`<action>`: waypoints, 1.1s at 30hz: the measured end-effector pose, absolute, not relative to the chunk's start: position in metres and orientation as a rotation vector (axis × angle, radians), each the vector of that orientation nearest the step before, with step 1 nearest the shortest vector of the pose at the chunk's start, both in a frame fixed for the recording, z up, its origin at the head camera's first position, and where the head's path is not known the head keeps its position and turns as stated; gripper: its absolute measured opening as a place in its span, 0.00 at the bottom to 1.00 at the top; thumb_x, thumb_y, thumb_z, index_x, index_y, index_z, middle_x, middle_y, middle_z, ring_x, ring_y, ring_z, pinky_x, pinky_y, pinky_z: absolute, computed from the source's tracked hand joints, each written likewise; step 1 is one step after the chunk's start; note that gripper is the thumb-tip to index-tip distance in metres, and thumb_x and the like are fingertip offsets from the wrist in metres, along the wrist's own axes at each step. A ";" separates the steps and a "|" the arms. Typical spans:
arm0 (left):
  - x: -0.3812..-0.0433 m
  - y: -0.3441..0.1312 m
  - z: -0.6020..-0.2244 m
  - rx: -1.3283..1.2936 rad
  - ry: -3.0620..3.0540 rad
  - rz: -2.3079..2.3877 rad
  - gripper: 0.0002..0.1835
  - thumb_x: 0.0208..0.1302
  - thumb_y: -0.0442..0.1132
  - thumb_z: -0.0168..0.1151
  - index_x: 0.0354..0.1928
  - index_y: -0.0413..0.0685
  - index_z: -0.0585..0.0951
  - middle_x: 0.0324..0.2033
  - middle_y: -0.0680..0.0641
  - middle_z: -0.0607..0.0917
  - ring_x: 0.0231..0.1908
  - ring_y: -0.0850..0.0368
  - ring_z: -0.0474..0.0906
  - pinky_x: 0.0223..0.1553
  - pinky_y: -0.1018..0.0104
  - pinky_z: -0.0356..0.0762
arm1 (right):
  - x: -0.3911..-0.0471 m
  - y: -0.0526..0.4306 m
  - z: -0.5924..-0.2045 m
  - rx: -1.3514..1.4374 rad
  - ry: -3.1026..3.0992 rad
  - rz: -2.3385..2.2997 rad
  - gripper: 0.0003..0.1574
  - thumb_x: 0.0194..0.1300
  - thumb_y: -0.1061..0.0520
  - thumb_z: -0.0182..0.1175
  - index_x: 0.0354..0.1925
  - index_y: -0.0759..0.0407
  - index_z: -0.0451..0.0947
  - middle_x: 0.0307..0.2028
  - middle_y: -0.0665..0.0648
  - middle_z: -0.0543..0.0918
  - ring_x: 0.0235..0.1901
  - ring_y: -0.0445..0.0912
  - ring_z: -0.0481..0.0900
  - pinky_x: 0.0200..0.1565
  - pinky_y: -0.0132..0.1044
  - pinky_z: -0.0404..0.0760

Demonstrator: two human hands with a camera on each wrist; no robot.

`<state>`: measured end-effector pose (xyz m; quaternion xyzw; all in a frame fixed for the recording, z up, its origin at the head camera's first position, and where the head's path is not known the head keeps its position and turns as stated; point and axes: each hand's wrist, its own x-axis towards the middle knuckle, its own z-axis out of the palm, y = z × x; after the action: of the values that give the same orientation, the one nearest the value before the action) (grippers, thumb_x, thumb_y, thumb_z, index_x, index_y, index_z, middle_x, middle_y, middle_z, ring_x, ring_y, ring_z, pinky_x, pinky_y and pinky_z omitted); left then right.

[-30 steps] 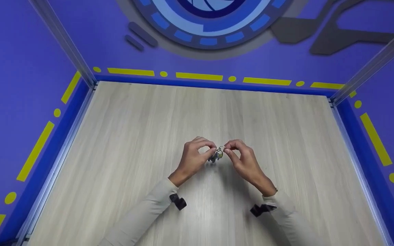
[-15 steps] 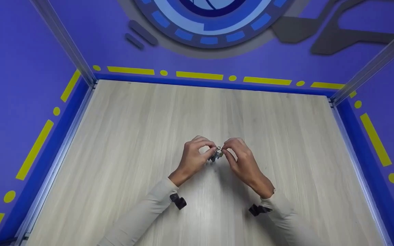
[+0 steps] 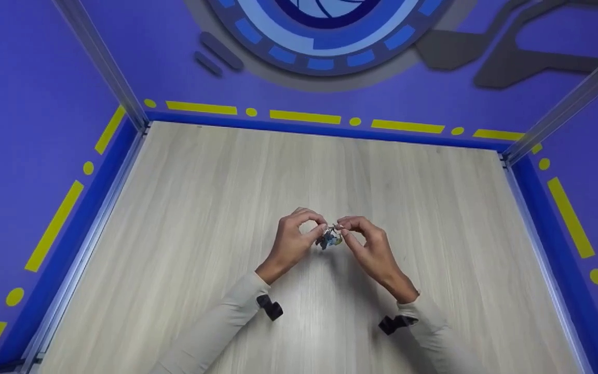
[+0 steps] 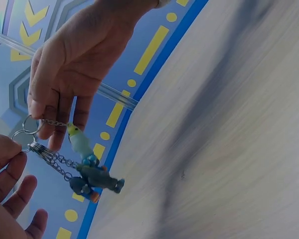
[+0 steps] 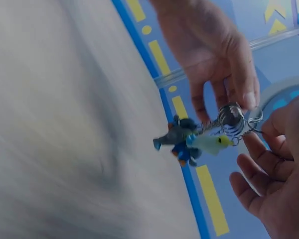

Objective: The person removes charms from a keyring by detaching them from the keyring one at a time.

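Over the middle of the table (image 3: pixel 226 208), both hands hold a bunch of keychains in the air. My left hand (image 3: pixel 295 239) pinches a metal ring (image 4: pixel 26 141) between thumb and forefinger; several split rings (image 5: pixel 231 115) with chains hang there. Two figures dangle from those chains: a grey one (image 4: pixel 99 177) and a blue-and-orange one (image 4: pixel 82 187). Opposite, the thumb and fingers of my right hand (image 3: pixel 374 249) pinch another ring (image 4: pixel 32 123), whose chain carries a pale figure with a yellow head (image 5: pixel 212 144). The two rings look interlinked or overlapping; I cannot tell which.
Blue panels (image 3: pixel 304 96) with yellow marks rise around the table's back and sides. Metal posts (image 3: pixel 104 67) stand at the back corners. Black wrist cameras (image 3: pixel 270 307) are strapped over both sleeves.
The right hand came in closer to the left hand, then drew slightly back and down with its ring. The dangling figures have turned and show more. The left hand stays nearly still.
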<state>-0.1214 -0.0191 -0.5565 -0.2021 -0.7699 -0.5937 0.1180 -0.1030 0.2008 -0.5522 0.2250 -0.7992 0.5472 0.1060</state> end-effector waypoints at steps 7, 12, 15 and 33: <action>-0.123 -0.019 -0.553 -0.627 -2.367 -1.751 0.04 0.72 0.31 0.72 0.40 0.48 0.89 0.39 0.50 0.91 0.47 0.55 0.85 0.56 0.52 0.80 | -0.101 0.199 -0.547 0.630 -2.345 1.672 0.02 0.78 0.70 0.63 0.46 0.67 0.82 0.50 0.59 0.92 0.53 0.57 0.90 0.62 0.34 0.83; -0.123 -0.018 -0.547 -0.738 -2.438 -1.677 0.01 0.73 0.33 0.74 0.41 0.45 0.89 0.39 0.50 0.91 0.46 0.55 0.86 0.55 0.54 0.81 | -0.099 0.200 -0.545 0.684 -2.407 1.492 0.03 0.77 0.69 0.65 0.46 0.65 0.83 0.50 0.61 0.91 0.54 0.56 0.90 0.62 0.48 0.84; -0.124 -0.018 -0.544 -0.800 -2.483 -1.621 0.02 0.74 0.35 0.73 0.41 0.45 0.90 0.39 0.50 0.91 0.45 0.55 0.86 0.55 0.55 0.82 | -0.098 0.201 -0.544 0.727 -2.444 1.397 0.03 0.77 0.69 0.65 0.47 0.64 0.82 0.52 0.63 0.90 0.57 0.56 0.89 0.62 0.56 0.83; -0.124 -0.018 -0.538 -0.838 -2.540 -1.710 0.03 0.69 0.34 0.77 0.36 0.46 0.92 0.38 0.52 0.91 0.47 0.57 0.86 0.59 0.54 0.80 | -0.095 0.207 -0.545 0.698 -2.483 1.414 0.06 0.75 0.66 0.69 0.41 0.56 0.82 0.51 0.58 0.89 0.57 0.57 0.87 0.60 0.56 0.83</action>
<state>-0.1243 -0.0185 -0.5381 -0.2638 -0.8001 -0.5385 -0.0164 -0.0947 0.2071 -0.5453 0.2362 -0.8398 0.4784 0.0998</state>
